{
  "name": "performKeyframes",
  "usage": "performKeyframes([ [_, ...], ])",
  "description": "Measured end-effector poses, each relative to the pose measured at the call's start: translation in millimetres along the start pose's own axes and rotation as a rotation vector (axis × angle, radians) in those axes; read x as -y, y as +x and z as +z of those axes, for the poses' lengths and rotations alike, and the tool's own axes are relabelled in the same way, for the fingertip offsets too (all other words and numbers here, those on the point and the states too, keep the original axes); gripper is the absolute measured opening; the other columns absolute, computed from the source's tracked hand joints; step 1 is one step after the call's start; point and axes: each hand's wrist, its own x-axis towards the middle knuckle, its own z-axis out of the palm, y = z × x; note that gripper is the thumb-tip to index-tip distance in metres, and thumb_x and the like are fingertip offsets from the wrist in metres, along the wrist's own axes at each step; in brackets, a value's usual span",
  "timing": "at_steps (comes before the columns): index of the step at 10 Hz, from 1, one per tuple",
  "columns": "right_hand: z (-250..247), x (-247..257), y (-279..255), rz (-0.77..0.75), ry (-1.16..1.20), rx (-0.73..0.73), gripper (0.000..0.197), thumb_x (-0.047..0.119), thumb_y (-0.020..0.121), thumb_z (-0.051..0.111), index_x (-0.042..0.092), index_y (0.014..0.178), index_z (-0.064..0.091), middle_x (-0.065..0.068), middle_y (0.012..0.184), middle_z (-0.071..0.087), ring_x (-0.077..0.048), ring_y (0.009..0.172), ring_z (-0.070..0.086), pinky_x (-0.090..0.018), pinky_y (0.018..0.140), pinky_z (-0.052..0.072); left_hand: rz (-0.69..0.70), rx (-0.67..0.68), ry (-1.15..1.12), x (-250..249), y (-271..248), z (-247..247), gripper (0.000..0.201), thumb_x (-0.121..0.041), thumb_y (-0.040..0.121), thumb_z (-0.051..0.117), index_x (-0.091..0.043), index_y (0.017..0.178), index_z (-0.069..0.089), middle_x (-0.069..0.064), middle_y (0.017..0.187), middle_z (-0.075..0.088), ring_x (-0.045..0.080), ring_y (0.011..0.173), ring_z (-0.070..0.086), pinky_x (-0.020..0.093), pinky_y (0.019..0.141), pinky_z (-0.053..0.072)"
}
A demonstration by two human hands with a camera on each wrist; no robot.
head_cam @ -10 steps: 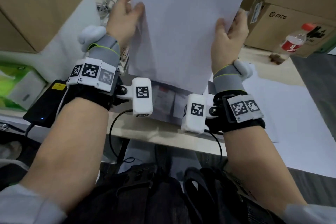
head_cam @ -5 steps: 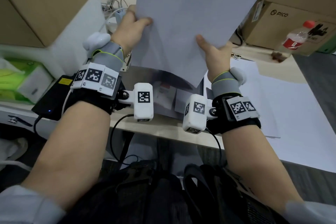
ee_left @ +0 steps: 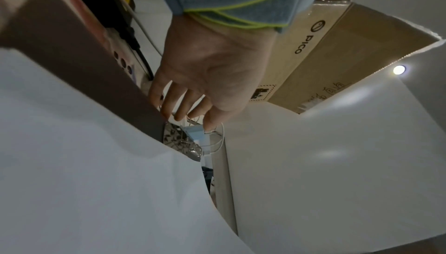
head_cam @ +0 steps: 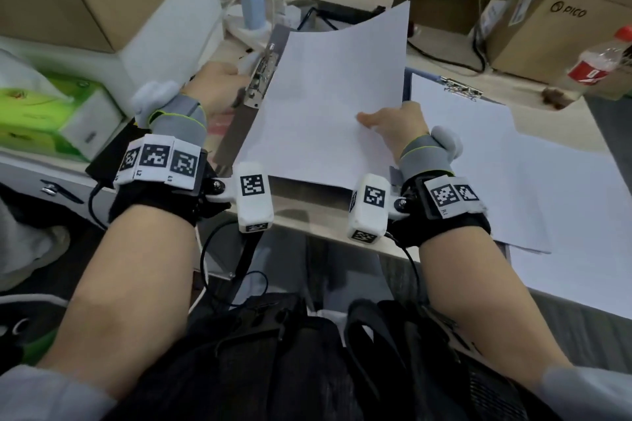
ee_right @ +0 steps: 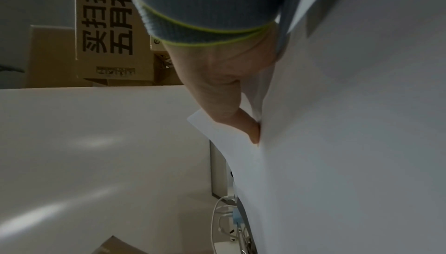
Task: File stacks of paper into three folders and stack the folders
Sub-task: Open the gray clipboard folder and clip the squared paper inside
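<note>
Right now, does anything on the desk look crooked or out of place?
Yes. The paper stack lies at an angle over the open folder, its far corner curling upward. The right hand pinches its edge, and it is not yet under the metal clip.

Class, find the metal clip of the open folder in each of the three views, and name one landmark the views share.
Head: the metal clip sits upper centre-left, between the left hand and the paper stack.
Left wrist: centre, just below the fingertips.
Right wrist: barely visible at the bottom edge.
Shared landmark: the blue charger plug.
</note>
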Motion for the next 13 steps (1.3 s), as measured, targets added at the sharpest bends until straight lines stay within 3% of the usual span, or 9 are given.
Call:
performKeyframes([
  [1, 3, 0, -21, 0.021, -0.178, 0.023, 0.04, 0.021, 0.097, 0.046, 0.012, 0.136, 0.044, -0.006, 0.137, 0.052, -0.026, 0.128, 0.049, -0.024, 0.089, 0.043, -0.043, 0.05, -0.04, 5, 1, -2, 0.032, -0.012, 0.095, 0.045, -0.021, 0.065, 0.041, -0.01, 0.04, 0.04, 0.009, 0.04, 0.037, 0.011, 0.039, 0.033],
  [2, 9, -7, -6, -0.02, -0.074, 0.027, 0.047, 0.02, 0.076, 0.074, 0.002, 0.117, 0.057, -0.015, 0.124, 0.061, -0.028, 0.113, 0.06, -0.019, 0.064, 0.043, -0.049, 0.08, 0.007, 5, -7, -2, 0.026, -0.016, 0.095, 0.05, -0.021, 0.069, 0.048, -0.003, 0.049, 0.043, 0.008, 0.04, 0.039, 0.016, 0.043, 0.035],
  [4, 14, -2, -3, -0.027, -0.11, 0.057, 0.056, 0.017, 0.075, 0.075, -0.002, 0.122, 0.054, -0.019, 0.125, 0.059, -0.025, 0.094, 0.059, -0.02, 0.06, 0.042, -0.001, 0.086, 0.041, 8, -9, 1, 0.009, -0.009, 0.092, 0.055, -0.014, 0.092, 0.063, 0.006, 0.104, 0.055, 0.019, 0.096, 0.05, 0.033, 0.092, 0.043],
  [5, 16, -5, 1, -0.031, -0.105, 0.06, 0.056, 0.016, 0.075, 0.075, -0.003, 0.122, 0.053, -0.018, 0.125, 0.059, -0.02, 0.086, 0.051, -0.023, 0.06, 0.044, -0.015, 0.106, 0.076, 6, -13, 4, 0.038, -0.005, 0.093, 0.053, -0.001, 0.131, 0.051, 0.007, 0.11, 0.054, 0.021, 0.106, 0.052, 0.033, 0.102, 0.042],
  [8, 23, -5, 5, -0.024, -0.149, 0.025, 0.053, 0.023, 0.071, 0.078, 0.002, 0.114, 0.053, -0.007, 0.107, 0.06, -0.02, 0.088, 0.054, -0.031, 0.082, 0.048, -0.022, 0.081, 0.143, 9, -11, 11, 0.04, 0.003, 0.09, 0.053, 0.002, 0.129, 0.05, 0.01, 0.106, 0.054, 0.021, 0.097, 0.051, 0.033, 0.088, 0.048],
  [10, 21, -2, 8, -0.076, -0.321, -0.103, 0.101, 0.023, 0.066, 0.082, 0.011, 0.145, 0.021, -0.011, 0.139, 0.042, -0.029, 0.124, 0.049, -0.038, 0.105, 0.042, -0.052, 0.075, 0.229, 6, -3, 12, 0.021, 0.008, 0.081, 0.053, -0.012, 0.088, 0.055, 0.014, 0.09, 0.055, 0.025, 0.085, 0.051, 0.033, 0.074, 0.047],
  [11, 20, 1, 6, -0.158, -0.654, -0.098, 0.105, 0.03, 0.072, 0.078, 0.017, 0.15, 0.009, -0.01, 0.15, 0.018, -0.031, 0.135, 0.027, -0.035, 0.11, 0.029, -0.068, 0.086, 0.256, 4, 3, 13, 0.042, 0.008, 0.077, 0.055, 0.006, 0.119, 0.054, 0.023, 0.084, 0.057, 0.035, 0.08, 0.056, 0.032, 0.063, 0.047],
  [12, 25, 8, 1, -0.261, -0.893, 0.054, 0.078, 0.037, 0.082, 0.065, 0.021, 0.147, 0.024, -0.011, 0.151, 0.024, -0.033, 0.141, 0.018, -0.037, 0.114, 0.019, -0.077, 0.104, 0.267, 3, 8, 14, 0.069, 0.002, 0.06, 0.06, 0.005, 0.128, 0.047, 0.034, 0.125, 0.05, 0.043, 0.099, 0.057, 0.035, 0.076, 0.046],
  [13, 36, 9, -2, -0.282, -0.967, 0.2, 0.08, 0.05, 0.082, 0.061, 0.025, 0.148, 0.023, -0.015, 0.153, 0.021, -0.036, 0.144, 0.011, -0.042, 0.118, 0.009, -0.044, 0.116, 0.2, 4, 19, 17, 0.07, 0.005, 0.06, 0.056, -0.004, 0.129, 0.048, 0.024, 0.119, 0.057, 0.034, 0.096, 0.056, 0.033, 0.073, 0.044],
])
